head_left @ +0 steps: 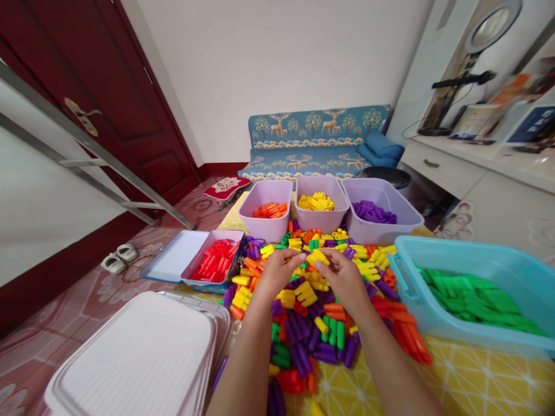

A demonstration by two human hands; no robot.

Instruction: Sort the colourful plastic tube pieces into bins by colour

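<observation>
As left hand (pixel 277 273) and right hand (pixel 346 278) pinch a yellow block (pixel 318 256), glossy tubular pieces (pixel 303 341) lie heaped.

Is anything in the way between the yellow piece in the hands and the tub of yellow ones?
Nothing tall. The left hand and right hand pinch the yellow piece together. Between it and the lilac tub holding yellow ones lie only low loose pieces, then the tub's own front wall.
</observation>
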